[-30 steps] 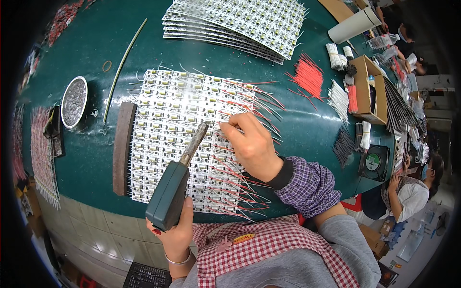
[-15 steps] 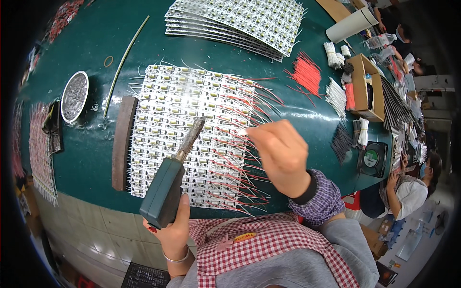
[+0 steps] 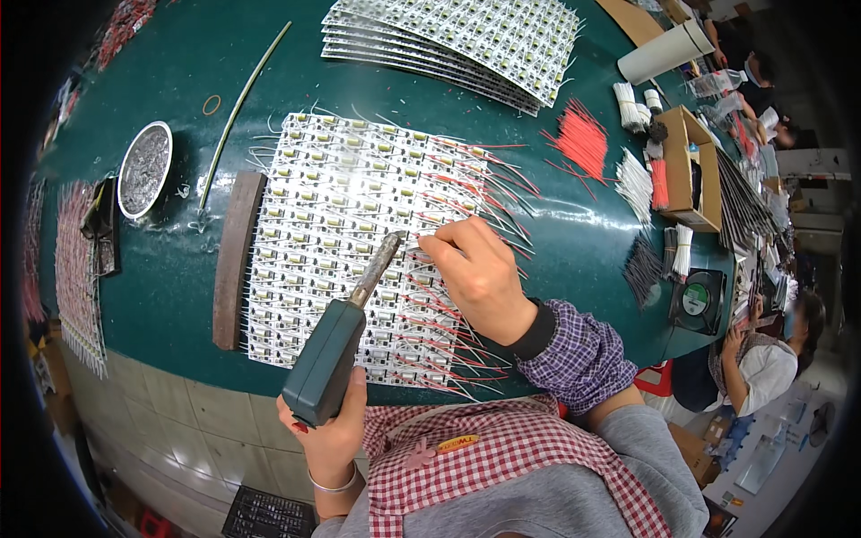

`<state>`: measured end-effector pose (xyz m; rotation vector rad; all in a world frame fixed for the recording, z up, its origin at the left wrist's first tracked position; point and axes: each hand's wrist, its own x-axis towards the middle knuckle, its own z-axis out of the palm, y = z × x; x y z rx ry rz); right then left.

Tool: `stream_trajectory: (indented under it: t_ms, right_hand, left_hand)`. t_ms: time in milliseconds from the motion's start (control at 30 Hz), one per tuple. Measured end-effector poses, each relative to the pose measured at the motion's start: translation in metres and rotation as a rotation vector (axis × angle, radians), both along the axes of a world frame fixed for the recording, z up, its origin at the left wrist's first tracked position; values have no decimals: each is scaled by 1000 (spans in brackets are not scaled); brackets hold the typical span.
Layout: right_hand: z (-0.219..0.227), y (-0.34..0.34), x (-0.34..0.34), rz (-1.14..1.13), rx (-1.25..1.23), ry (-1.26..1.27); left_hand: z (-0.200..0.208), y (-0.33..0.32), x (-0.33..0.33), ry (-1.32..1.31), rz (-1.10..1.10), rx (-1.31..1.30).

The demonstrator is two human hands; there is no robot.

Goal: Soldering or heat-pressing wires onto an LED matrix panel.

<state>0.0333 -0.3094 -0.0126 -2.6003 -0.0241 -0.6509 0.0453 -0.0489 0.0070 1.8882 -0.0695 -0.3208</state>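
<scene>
The left hand (image 3: pixel 334 438) wraps its fingers around a green soldering gun (image 3: pixel 323 363); a slip could scorch the circuit-board panel (image 3: pixel 332 224) beneath, flat on the table (image 3: pixel 556 260). The right hand (image 3: pixel 480 282) presses thumb and forefinger together (whether on a wire, unclear), risking burns near the tip (image 3: pixel 393 242).

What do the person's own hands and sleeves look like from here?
Both hands are ungloved. The left hand has a thin, pale bracelet at its wrist. Above the right hand comes a dark cuff on a purple-and-white checked sleeve cover, then a plain grey sleeve.
</scene>
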Motion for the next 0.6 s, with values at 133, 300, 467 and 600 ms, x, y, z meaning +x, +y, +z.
stream_trajectory:
  t_ms: [133, 300, 467, 600]
  right_hand:
    - [-1, 1, 0, -9, 5, 6]
    - [-1, 2, -1, -15, 16, 21]
    - [0, 4, -1, -19, 8, 33]
    - [1, 7, 0, -34, 16, 43]
  left_hand:
    - [-9, 6, -5, 26, -8, 45]
    - [-1, -1, -3, 131, 36, -38]
    - [-4, 1, -1, 78, -65, 103]
    - [-2, -5, 0, -3, -1, 60]
